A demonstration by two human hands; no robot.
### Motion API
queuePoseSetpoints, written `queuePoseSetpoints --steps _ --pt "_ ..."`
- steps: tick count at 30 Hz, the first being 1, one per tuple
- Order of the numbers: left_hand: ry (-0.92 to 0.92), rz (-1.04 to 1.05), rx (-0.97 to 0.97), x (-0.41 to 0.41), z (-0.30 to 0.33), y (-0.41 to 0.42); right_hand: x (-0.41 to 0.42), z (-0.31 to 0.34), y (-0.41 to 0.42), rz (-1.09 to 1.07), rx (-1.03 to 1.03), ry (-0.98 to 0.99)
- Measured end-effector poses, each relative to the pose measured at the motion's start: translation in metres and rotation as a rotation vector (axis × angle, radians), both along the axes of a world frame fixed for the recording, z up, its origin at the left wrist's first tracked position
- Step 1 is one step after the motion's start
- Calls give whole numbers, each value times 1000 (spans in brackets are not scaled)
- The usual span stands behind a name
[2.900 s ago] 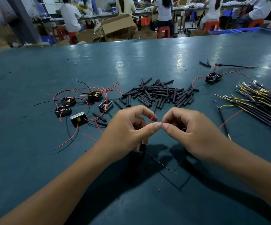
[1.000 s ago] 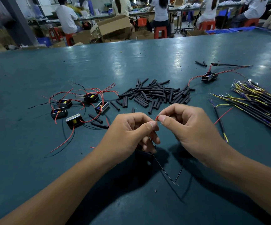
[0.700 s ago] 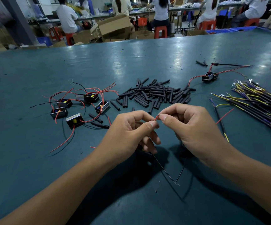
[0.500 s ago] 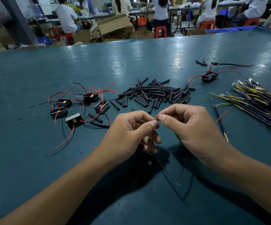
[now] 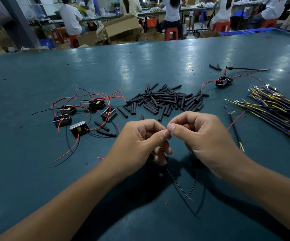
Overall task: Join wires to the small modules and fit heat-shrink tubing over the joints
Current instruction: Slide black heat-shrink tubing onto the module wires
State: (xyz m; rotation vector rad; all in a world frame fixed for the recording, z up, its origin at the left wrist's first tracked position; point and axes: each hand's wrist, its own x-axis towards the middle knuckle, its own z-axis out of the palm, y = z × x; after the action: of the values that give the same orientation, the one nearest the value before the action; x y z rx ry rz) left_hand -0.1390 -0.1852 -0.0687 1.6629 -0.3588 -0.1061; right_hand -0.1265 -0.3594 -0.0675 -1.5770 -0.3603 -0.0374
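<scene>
twisting two bare wire ends together is my read of the head view, the only view there is. the left hand (image 5: 139, 141) and right hand (image 5: 205, 136) meet thumb tip to thumb tip just above the surface (image 5: 36, 180), each pinching a thin wire end between thumb and forefinger, other fingers curled in. a bit of red wire (image 5: 184, 126) shows inside the right hand's curl. holding the pinch that tight and close makes sense, the strands are too fine to control otherwise.

under the left hand a dark block pokes out, probably the module being worked on, but it's mostly hidden so can't say for sure. a thin black wire (image 5: 177, 184) hangs from there down to the surface and bends back up toward the right hand.

everything else is laid out in reach: a cluster of small modules (image 5: 79, 117) with red leads off to the left, a loose pile of black tubing pieces (image 5: 165, 101) straight ahead, a bundle of yellow and dark wires (image 5: 276, 112) on the right, and one module with its leads (image 5: 223, 81) at the far right, set apart from the rest. i'd guess the tubing goes on after this joint is done.

other people sit at benches in the background.
</scene>
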Motion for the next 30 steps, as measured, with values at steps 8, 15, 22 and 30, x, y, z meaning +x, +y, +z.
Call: queuePoseSetpoints --steps 8,15,22,30 --pt "-163 64 80 2 0 6 -1 5 -1 -9 -121 -96" --pt "-437 125 217 4 10 19 -3 12 -6 67 -199 -136" --pt "-450 -69 112 9 6 26 -2 13 -6 126 -178 -115" --pt "-657 -59 274 14 10 27 -5 15 -9 287 -164 -102"
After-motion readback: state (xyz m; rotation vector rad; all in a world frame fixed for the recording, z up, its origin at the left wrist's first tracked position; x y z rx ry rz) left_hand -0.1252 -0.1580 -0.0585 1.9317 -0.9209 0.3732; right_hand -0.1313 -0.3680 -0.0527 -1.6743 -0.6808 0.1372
